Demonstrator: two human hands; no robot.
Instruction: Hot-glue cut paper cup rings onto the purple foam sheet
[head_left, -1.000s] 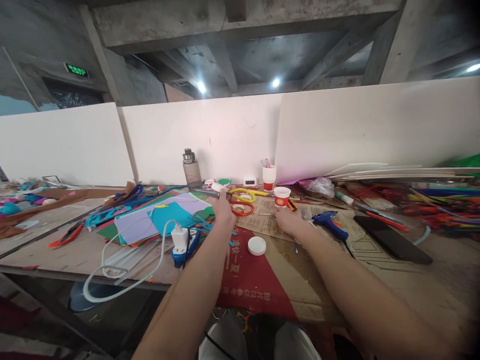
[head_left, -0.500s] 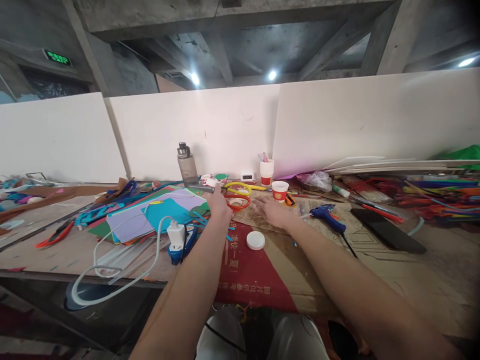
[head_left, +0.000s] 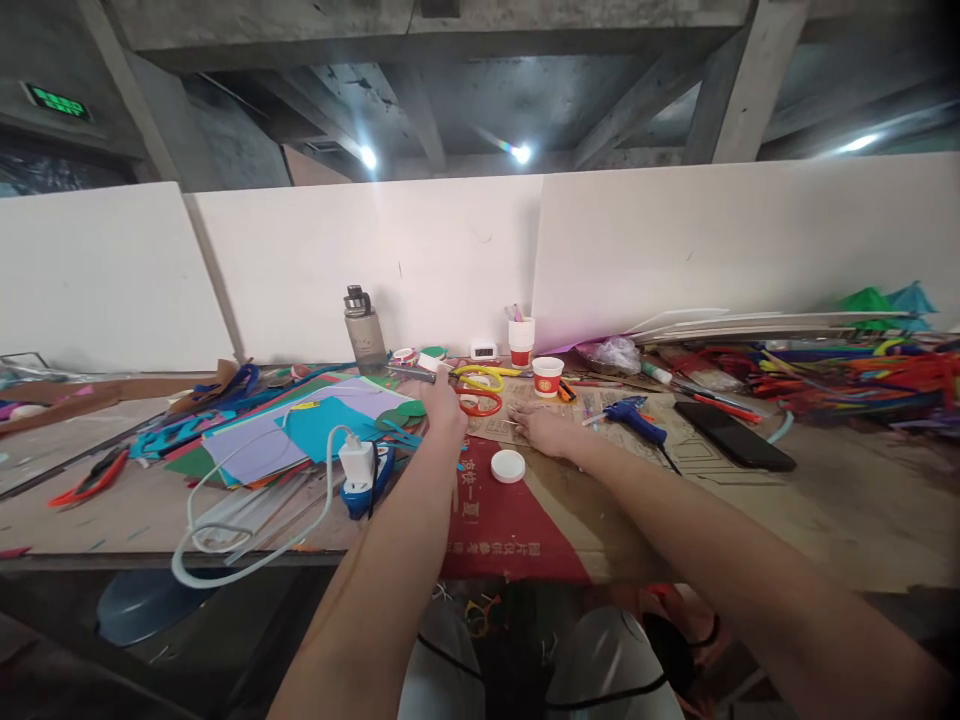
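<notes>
My left hand (head_left: 444, 408) reaches over the edge of a stack of coloured paper sheets (head_left: 300, 432), its fingers closed on a thin grey metal tool (head_left: 411, 373) that points left. Just beyond it lie red-handled scissors (head_left: 480, 402) and yellow-handled scissors (head_left: 480, 377). My right hand (head_left: 544, 431) rests flat on printed cardboard (head_left: 600, 405), fingers spread towards the left, holding nothing. A white round lid (head_left: 508, 466) lies just in front of it, and a red-and-white paper cup (head_left: 547, 376) stands behind it.
A grey water bottle (head_left: 364, 330) and a cup of pens (head_left: 520, 340) stand by the white back boards. A blue glue gun (head_left: 636, 417) and black phone (head_left: 733, 448) lie right. A white plug (head_left: 358, 463) with its cable sits left of my arm. Coloured craft sticks (head_left: 862, 385) pile at far right.
My right hand has drawn away from the paper cup, moving left and nearer, and now lies flat on the cardboard. The left hand stays put; the view has shifted slightly.
</notes>
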